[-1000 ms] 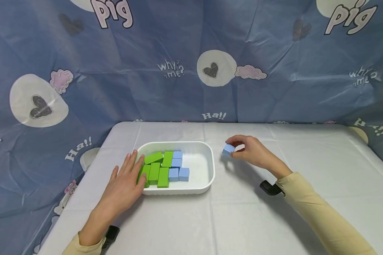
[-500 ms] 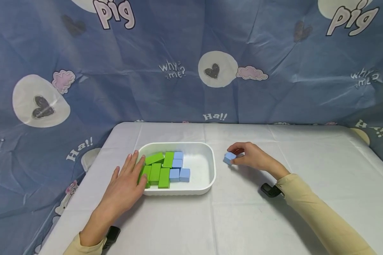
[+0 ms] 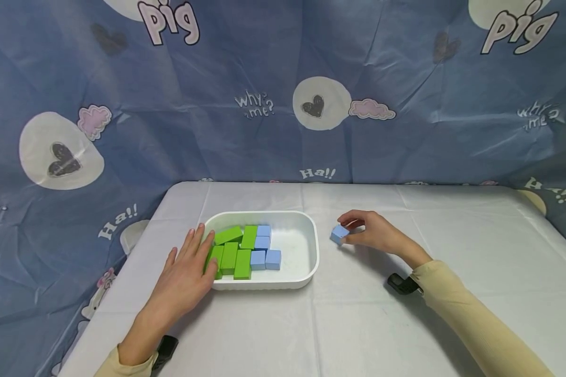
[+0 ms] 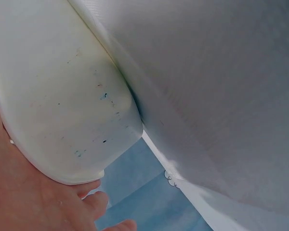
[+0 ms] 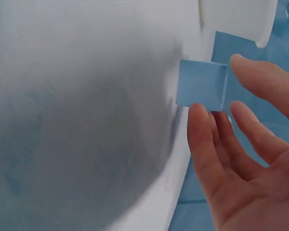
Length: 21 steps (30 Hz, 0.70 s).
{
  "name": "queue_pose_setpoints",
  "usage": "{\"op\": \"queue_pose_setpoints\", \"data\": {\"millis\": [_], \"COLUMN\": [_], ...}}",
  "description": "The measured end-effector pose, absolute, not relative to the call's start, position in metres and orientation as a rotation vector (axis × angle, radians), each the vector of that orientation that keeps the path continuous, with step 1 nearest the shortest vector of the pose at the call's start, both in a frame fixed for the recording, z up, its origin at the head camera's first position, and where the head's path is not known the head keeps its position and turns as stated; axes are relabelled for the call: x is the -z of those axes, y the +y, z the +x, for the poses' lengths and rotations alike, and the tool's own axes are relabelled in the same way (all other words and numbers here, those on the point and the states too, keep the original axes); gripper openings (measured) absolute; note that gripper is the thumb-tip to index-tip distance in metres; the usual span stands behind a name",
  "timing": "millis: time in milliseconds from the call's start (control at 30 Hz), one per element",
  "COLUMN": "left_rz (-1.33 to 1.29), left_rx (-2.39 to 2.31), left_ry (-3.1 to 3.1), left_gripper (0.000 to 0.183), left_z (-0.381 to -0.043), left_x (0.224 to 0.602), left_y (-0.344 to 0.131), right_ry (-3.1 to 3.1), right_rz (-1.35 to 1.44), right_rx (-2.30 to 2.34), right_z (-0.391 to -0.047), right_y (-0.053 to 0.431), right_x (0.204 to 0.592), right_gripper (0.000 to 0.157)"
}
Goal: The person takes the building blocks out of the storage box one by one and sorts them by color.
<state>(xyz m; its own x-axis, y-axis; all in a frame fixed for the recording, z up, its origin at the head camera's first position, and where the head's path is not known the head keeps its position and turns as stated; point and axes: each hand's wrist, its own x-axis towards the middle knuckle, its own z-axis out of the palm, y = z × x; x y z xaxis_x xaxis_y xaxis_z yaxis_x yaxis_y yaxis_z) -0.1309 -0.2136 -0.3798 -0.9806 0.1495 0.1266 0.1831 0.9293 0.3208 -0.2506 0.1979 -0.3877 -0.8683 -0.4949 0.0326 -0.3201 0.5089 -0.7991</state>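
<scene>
In the head view a light blue cube [image 3: 339, 234] stands on the white table just right of the white tray [image 3: 294, 213]. My right hand [image 3: 373, 230] is around that cube with its thumb and fingers spread. In the right wrist view the blue cube [image 5: 202, 85] has one fingertip at its lower edge, while the thumb [image 5: 262, 79] sits slightly apart beside its corner. My left hand [image 3: 184, 280] lies with straight fingers on the tray's left end. Inside the tray are several green blocks [image 3: 229, 257] and several blue cubes [image 3: 273, 259].
The white-covered table [image 3: 382, 330] reaches far to the right. Behind it hangs a blue printed cloth [image 3: 245, 146]. The tray's right part shows its bare floor. In the left wrist view the tray's outer wall [image 4: 62, 96] fills much of the picture.
My right hand has lowered the blue cube slightly toward me onto the table, and its fingers have loosened around it. My left hand and the blocks in the tray have stayed put.
</scene>
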Motion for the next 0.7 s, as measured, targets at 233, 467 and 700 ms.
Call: {"op": "queue_pose_setpoints", "data": {"millis": [233, 467, 700], "left_rz": [-0.251, -0.247, -0.251], "left_rx": [0.503, 0.511, 0.521], "left_ry": [-2.987, -2.991, -2.982], "left_gripper": [0.058, 0.058, 0.058], "left_z": [-0.131, -0.131, -0.131], "left_x": [0.38, 0.38, 0.38], "left_y": [-0.214, -0.214, -0.213], "right_ry": [2.592, 2.604, 2.519], "right_rz": [-0.684, -0.734, -0.798], "right_rx": [1.375, 1.523, 1.611], "right_z": [-0.247, -0.239, -0.229], "right_y": [0.199, 0.19, 0.173], "right_x": [0.38, 0.37, 0.36], "right_gripper": [0.037, 0.025, 0.023]}}
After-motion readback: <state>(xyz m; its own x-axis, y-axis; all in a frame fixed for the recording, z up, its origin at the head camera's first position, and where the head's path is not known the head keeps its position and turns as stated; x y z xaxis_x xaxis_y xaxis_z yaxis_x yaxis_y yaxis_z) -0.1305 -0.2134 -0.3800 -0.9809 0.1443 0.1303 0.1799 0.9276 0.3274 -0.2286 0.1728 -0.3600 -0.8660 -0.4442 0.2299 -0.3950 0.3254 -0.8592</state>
